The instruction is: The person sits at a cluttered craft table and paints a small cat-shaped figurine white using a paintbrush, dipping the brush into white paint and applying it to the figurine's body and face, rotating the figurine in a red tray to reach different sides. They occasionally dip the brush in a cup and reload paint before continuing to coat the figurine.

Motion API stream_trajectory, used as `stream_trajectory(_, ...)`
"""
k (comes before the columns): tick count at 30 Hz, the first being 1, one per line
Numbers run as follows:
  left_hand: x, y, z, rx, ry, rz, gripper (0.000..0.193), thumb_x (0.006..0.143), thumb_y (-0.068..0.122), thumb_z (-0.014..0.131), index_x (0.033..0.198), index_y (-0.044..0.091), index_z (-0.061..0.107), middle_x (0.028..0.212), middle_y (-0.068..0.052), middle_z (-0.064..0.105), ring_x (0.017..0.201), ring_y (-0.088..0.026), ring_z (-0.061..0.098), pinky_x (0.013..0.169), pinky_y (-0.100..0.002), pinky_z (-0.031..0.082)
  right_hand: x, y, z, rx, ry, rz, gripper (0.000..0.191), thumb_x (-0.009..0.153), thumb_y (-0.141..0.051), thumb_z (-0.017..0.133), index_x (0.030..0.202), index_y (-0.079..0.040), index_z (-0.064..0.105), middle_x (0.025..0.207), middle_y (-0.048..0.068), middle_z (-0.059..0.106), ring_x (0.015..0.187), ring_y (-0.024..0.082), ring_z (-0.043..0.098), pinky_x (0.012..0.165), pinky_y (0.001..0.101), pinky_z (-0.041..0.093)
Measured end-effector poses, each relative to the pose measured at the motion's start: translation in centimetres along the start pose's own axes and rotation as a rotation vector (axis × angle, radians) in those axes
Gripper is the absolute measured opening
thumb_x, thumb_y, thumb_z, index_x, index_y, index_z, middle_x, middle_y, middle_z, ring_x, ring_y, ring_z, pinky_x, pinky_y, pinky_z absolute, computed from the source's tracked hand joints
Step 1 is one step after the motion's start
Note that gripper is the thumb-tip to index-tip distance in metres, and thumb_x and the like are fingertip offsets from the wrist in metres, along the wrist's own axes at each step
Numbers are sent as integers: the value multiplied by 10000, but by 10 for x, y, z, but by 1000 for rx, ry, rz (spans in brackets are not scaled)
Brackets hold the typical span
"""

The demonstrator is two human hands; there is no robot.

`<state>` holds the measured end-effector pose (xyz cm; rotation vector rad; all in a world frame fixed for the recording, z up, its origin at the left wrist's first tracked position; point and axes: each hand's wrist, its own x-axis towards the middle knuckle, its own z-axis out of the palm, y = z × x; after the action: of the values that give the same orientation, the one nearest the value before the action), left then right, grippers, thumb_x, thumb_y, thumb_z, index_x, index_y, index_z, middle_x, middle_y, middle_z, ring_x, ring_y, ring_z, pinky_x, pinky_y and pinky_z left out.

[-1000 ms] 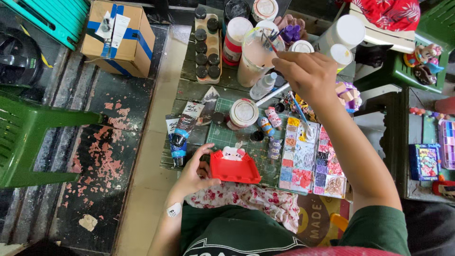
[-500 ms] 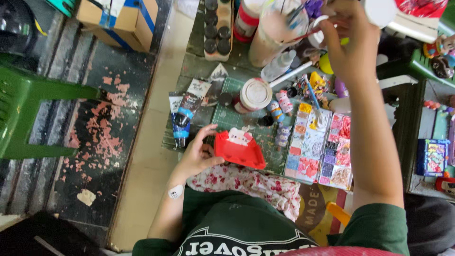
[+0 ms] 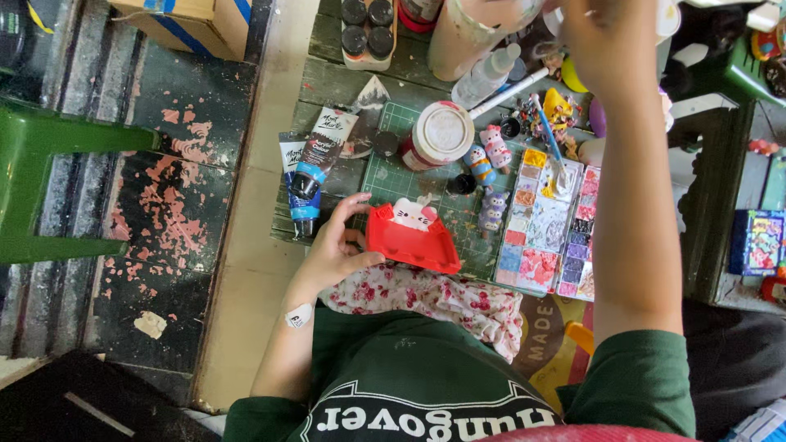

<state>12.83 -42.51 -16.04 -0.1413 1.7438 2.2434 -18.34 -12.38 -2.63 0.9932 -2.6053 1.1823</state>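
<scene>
My left hand (image 3: 334,248) grips the left edge of a red plaster piece (image 3: 412,240) with a small white cat figure on top, held low over a green cutting mat (image 3: 391,182). My right hand (image 3: 610,45) is raised at the far side of the table, beside a tall beige cup (image 3: 465,39). Its fingers are cut off by the frame's top edge, so what they hold is hidden. Under my right forearm lies a paint palette (image 3: 544,225) with many coloured wells.
Two paint tubes (image 3: 313,170), a white-lidded jar (image 3: 440,135), small painted figurines (image 3: 488,168) and a blue brush (image 3: 547,133) crowd the table. A floral cloth (image 3: 434,299) covers my lap. On the left stand a green chair (image 3: 49,184) and a cardboard box (image 3: 196,20).
The view has shifted closer and lower over the table. My right hand rose from the brush cup toward the top edge. My left hand kept hold of the red piece.
</scene>
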Motion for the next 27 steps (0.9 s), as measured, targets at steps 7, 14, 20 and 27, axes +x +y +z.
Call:
stream_trajectory(7,-3,-5,0,-1,-7,-22,997,713,75,904,1546,123,358,1463,-113,493,791,-54,584,620,-217,525,-2,31,23,6,160,216,247,1161,-57,667,938,50,654,809,64,657,709,108,596,625,268,470)
stream_trajectory(14,-4,2,1,-48,-26,-45,1030,683,89,910,1543,121,345,1472,-122,470,825,-75,604,660,-241,574,16,-2,19,40,396,42,202,1136,-26,589,970,47,675,838,69,721,688,111,623,609,266,440)
stream_trajectory(20,-1,3,0,-37,-28,-72,1027,670,32,895,1534,125,348,1488,-125,463,861,-88,634,679,-255,594,35,-26,8,177,217,-114,129,1116,-1,528,1129,85,623,972,116,714,884,146,696,750,275,550)
stream_trajectory(27,-1,1,0,-30,-27,-65,1005,665,24,900,1521,110,379,1482,-99,486,851,-85,618,670,-255,587,73,-21,14,106,-39,73,182,1106,-194,632,1135,-42,727,963,22,762,718,165,701,633,313,564)
